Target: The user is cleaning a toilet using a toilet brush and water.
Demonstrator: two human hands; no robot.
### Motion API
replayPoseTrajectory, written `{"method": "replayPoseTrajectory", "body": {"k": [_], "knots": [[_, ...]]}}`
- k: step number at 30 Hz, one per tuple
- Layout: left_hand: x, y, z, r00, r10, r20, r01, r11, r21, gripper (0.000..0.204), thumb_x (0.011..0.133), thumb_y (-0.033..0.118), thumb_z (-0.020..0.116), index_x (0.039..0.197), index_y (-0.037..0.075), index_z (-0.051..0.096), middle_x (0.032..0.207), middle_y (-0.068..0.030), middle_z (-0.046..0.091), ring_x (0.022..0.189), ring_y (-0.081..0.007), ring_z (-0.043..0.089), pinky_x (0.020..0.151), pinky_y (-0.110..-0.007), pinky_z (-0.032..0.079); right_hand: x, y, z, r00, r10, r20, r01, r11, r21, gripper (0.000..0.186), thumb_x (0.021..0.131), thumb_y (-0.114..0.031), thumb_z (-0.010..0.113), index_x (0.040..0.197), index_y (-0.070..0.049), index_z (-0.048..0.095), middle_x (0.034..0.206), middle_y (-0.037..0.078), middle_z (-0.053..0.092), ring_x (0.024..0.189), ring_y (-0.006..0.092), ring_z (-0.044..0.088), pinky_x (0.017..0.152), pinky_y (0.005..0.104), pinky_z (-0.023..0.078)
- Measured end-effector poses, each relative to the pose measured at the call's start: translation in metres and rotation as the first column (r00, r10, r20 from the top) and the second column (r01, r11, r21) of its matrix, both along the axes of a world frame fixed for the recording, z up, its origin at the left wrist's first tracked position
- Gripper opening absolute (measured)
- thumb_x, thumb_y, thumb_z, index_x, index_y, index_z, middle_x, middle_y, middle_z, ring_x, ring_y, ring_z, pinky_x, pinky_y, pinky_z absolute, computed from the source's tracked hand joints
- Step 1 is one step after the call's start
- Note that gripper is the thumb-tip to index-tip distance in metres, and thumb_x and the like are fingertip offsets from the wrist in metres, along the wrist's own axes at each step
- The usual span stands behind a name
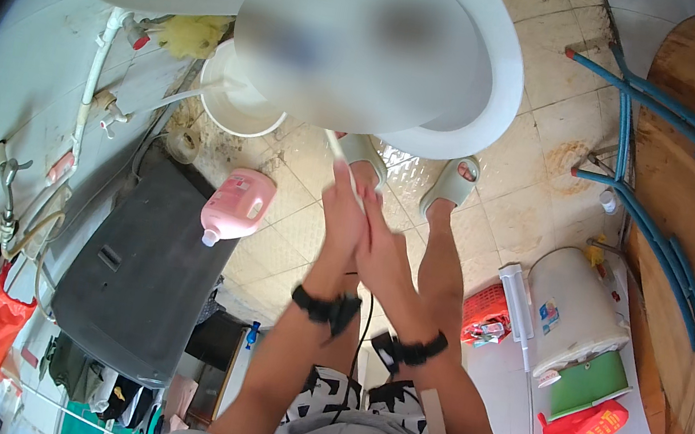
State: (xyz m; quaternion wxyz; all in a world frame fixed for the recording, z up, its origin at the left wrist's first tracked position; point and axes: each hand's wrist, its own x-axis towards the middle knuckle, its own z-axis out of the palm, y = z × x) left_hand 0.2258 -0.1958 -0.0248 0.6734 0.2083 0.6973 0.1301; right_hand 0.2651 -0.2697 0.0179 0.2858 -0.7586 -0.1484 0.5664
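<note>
Nearest: grey sleeves and patterned shorts at the lower edge; a black strap on each wrist. Left hand and right hand brought close together ahead of the body, right one nearer the trunk. Grip narrow: both closed on a pale stick, which slants away and forward to the edge of a white oval-rimmed fixture.

Step in hand, as I judge it: steering the stick two-handed at the fixture. A further move would call for keeping both hands closed and minding the rim. Heavy blur covers the fixture's middle, so I can't tell whether the stick's far end touches anything there.

Below the hands: feet in pale sandals, on beige floor tiles; brown stains, wet-looking shine between the feet. White bucket just left of the fixture, partly behind it. Pink bottle lying on its side, cap toward the person, beside a dark grey cabinet-like unit.

Farther out, left: tiled wall, white pipe with taps, red bag hanging. Right: pale drum-shaped container, green box next to it, red packaging near both. Beyond, a wooden tabletop with blue tubular legs stands tilted along the right-hand wall.
</note>
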Motion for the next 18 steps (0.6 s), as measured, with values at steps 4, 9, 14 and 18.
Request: {"method": "replayPoseTrajectory", "body": {"k": [4, 9, 14, 18], "knots": [[0.008, 0.001, -0.027, 0.989, -0.136, 0.065, 0.131, 0.988, 0.075, 0.055, 0.102, 0.046, 0.034, 0.064, 0.008, 0.042, 0.059, -0.0052, 0.046, 0.055, -0.0169, 0.05, 0.053, -0.03, 0.044, 0.0, -0.006, -0.026, 0.998, -0.027, 0.054, 0.029, 0.999, -0.035, 0.055, 0.093, -0.015, 0.046, 0.145, -0.018, 0.03, 0.076, 0.032, 0.06, 0.067, 0.0477, 0.061, 0.057, 0.0525, 0.047], [-0.039, -0.124, -0.007, 0.981, -0.189, -0.047, 0.183, 0.976, -0.114, 0.057, 0.101, 0.048, 0.033, 0.062, 0.008, 0.041, 0.058, -0.0079, 0.048, 0.052, -0.0198, 0.049, 0.05, -0.032, 0.043, -0.038, -0.119, 0.007, 0.997, -0.072, 0.019, 0.073, 0.993, -0.089, 0.048, 0.094, -0.014, 0.045, 0.142, -0.012, 0.037, 0.083, 0.027, 0.064, 0.076, 0.0451, 0.064, 0.065, 0.046, 0.051], [-0.033, -0.081, 0.006, 0.993, 0.039, -0.11, -0.045, 0.998, -0.052, 0.054, 0.101, 0.047, 0.035, 0.064, 0.008, 0.043, 0.057, -0.0076, 0.048, 0.051, -0.0187, 0.049, 0.051, -0.032, 0.045, -0.014, -0.074, 0.02, 0.988, -0.004, -0.157, -0.021, 0.987, -0.157, 0.049, 0.093, -0.016, 0.044, 0.142, -0.016, 0.038, 0.076, 0.031, 0.061, 0.072, 0.0484, 0.062, 0.065, 0.0527, 0.049], [-0.022, -0.04, -0.009, 0.992, -0.113, -0.056, 0.112, 0.994, -0.007, 0.053, 0.101, 0.047, 0.034, 0.068, 0.007, 0.045, 0.059, -0.0086, 0.052, 0.049, -0.0192, 0.05, 0.049, -0.032, 0.044, -0.005, -0.048, 0.006, 0.997, -0.018, -0.074, 0.013, 0.997, -0.07, 0.044, 0.093, -0.015, 0.048, 0.137, -0.012, 0.045, 0.083, 0.029, 0.063, 0.077, 0.0454, 0.063, 0.065, 0.0474, 0.05]]}}
